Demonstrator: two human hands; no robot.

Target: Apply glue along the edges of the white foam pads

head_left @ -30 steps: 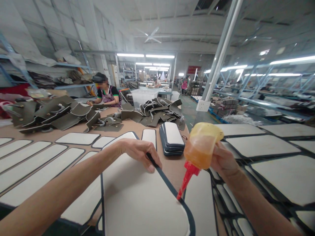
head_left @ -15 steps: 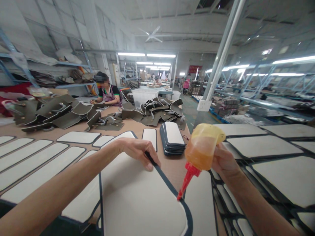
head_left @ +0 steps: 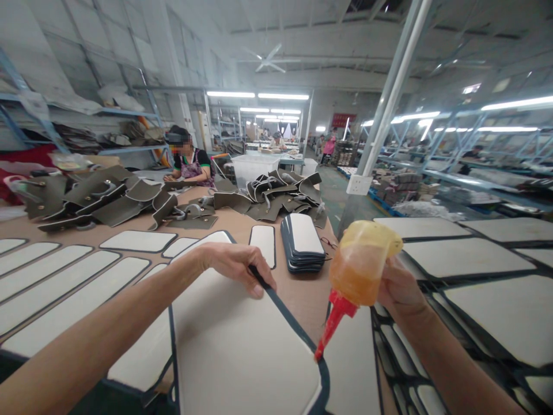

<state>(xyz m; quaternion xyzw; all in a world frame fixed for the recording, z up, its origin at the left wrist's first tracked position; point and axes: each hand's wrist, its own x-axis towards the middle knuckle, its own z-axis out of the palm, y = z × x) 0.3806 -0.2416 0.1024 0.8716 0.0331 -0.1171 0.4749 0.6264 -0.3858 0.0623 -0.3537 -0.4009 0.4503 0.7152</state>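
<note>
Left hand (head_left: 239,266) clamps its fingers on the panel's (head_left: 246,351) edge (head_left: 288,316), above the surface (head_left: 298,294); right hand (head_left: 401,288) grips the bottle (head_left: 360,271), tip (head_left: 319,351) at that edge; seemingly tracing it, the corner (head_left: 325,377) likely calling for a steady turn.

Bottle (head_left: 360,264): smooth translucent plastic; nozzle (head_left: 339,314): red plastic, slightly glossy. Panel (head_left: 242,346): smooth, matt. Folded pieces (head_left: 231,202): matt, leather-like.
</note>
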